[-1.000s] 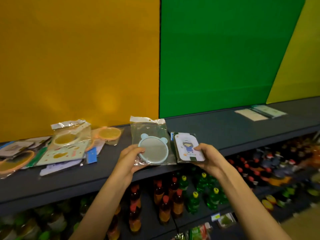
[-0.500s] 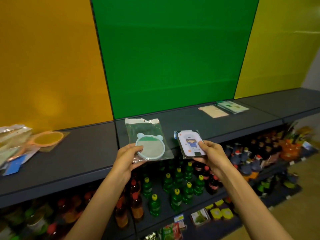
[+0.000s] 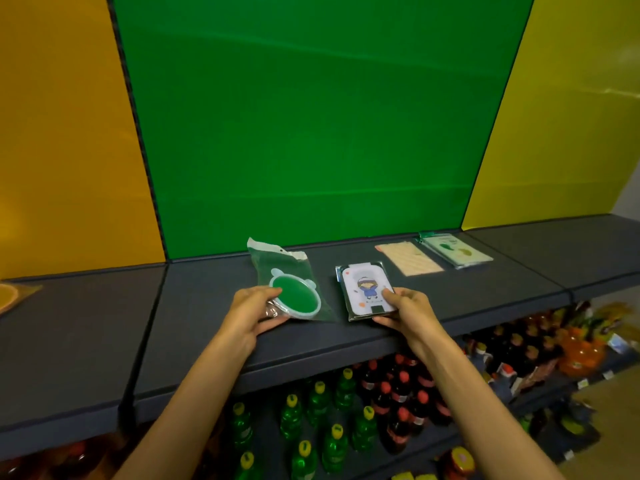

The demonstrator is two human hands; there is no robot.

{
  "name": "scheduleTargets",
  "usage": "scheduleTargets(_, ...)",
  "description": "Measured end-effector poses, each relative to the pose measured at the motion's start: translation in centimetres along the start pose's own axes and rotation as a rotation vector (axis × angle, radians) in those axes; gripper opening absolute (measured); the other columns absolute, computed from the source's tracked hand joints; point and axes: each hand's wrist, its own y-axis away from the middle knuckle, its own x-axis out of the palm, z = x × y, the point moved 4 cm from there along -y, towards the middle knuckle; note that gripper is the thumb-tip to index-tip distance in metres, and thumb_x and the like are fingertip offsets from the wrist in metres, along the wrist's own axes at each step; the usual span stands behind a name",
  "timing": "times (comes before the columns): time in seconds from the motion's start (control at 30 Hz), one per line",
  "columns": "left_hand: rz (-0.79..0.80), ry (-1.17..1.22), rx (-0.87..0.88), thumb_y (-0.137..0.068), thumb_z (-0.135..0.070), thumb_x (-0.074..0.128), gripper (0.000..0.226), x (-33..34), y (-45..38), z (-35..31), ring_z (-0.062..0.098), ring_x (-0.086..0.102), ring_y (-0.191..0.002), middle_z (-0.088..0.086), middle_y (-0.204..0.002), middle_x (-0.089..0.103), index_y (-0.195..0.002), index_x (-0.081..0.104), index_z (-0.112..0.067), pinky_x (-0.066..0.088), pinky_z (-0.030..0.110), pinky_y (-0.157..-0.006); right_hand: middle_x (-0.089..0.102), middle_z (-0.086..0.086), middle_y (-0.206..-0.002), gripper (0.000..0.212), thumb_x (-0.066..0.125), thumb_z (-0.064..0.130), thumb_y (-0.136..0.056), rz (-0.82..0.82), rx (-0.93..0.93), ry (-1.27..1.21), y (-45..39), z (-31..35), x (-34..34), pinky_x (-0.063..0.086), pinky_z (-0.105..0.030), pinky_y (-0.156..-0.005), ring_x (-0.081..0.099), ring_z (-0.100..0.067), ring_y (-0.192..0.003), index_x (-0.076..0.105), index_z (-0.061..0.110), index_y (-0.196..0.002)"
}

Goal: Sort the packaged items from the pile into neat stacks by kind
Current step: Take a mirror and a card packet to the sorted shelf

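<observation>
My left hand [image 3: 254,311] pinches the lower left corner of a clear packet holding a round pale-blue mirror with bear ears [image 3: 294,298], which reflects the green wall. My right hand [image 3: 403,306] grips a rectangular white card with a cartoon figure in a clear sleeve [image 3: 367,289], thumb on its face. Both packets hang just above the dark grey shelf [image 3: 194,306]. Further right on the shelf lie a beige flat packet [image 3: 408,258] and a pale green packaged item [image 3: 455,251]. An orange item [image 3: 10,296] of the pile shows at the far left edge.
Behind the shelf stand orange, green and yellow wall panels. Below the shelf edge are rows of green and dark red-capped bottles [image 3: 346,410] and an orange container [image 3: 581,355] at the right. Bare shelf surface lies left of my left hand.
The view has swung right, so the pile has slid out of frame at the left and the two sorted packets have come nearer. Both hands still hold their packets, now lower over the shelf.
</observation>
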Motion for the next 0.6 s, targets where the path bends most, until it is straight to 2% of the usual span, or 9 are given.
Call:
scheduleTargets(0.17,-0.059,-0.048,0.014,-0.091,-0.005,0.066,0.014,1.5,-3.9,-0.7,0.023,0.069,-0.085,0.018,-0.100,0.069,-0.105,0.064,0.000,0.063,0.034,-0.064,0.071,-0.017,-0.097,0.011,0.058,0.011,-0.097,-0.003,0.007,0.007,-6.1,0.7,-0.3,0.057,-0.025,-0.051,0.070,-0.022,-0.080,0.059,0.002,-0.102)
scheduleTargets(0.27,-0.129,-0.130,0.032,-0.091,-0.004,0.067,0.020,1.9,-6.0,-0.5,0.021,0.067,-0.077,0.021,-0.098,0.069,-0.109,0.063,0.002,0.061,0.029,-0.055,0.071,-0.019,-0.099,0.008,0.057,0.011,-0.097,0.009,0.023,0.037,-8.9,0.3,-0.3,0.058,-0.025,-0.052,0.070,-0.022,-0.079,0.058,0.003,-0.099)
scheduleTargets(0.33,-0.190,-0.267,0.067,-0.087,-0.004,0.070,0.032,2.0,-7.2,-0.5,0.021,0.069,-0.072,0.020,-0.099,0.070,-0.117,0.061,0.004,0.061,0.029,-0.055,0.071,-0.020,-0.101,0.009,0.057,0.010,-0.097,0.017,0.028,0.058,-10.6,0.3,-0.3,0.059,-0.025,-0.053,0.070,-0.022,-0.079,0.058,0.002,-0.099)
scheduleTargets(0.43,-0.320,-0.605,0.174,-0.077,-0.013,0.078,0.057,1.6,-8.2,-1.1,0.023,0.073,-0.072,0.007,-0.085,0.074,-0.130,0.057,-0.004,0.061,0.036,-0.072,0.072,-0.018,-0.098,0.018,0.058,0.009,-0.097,0.046,0.031,0.082,-12.7,0.5,0.1,0.059,-0.025,-0.053,0.070,-0.022,-0.079,0.059,-0.004,-0.108)
scheduleTargets(0.5,-0.369,-0.792,0.252,-0.073,-0.022,0.078,0.062,1.3,-8.4,-1.5,0.027,0.072,-0.084,0.003,-0.083,0.074,-0.129,0.056,-0.007,0.056,0.040,-0.086,0.073,-0.016,-0.094,0.021,0.061,0.009,-0.095,0.076,0.035,0.107,-13.8,0.6,0.5,0.059,-0.026,-0.055,0.072,-0.022,-0.079,0.060,-0.007,-0.109)
scheduleTargets(0.6,-0.418,-0.913,0.368,-0.078,-0.027,0.078,0.059,1.4,-8.1,-1.6,0.027,0.067,-0.098,-0.001,-0.087,0.072,-0.129,0.055,-0.011,0.050,0.038,-0.086,0.074,-0.014,-0.090,0.023,0.069,0.007,-0.089,0.113,0.035,0.162,-14.9,0.7,1.3,0.059,-0.025,-0.056,0.073,-0.020,-0.075,0.062,-0.006,-0.107)
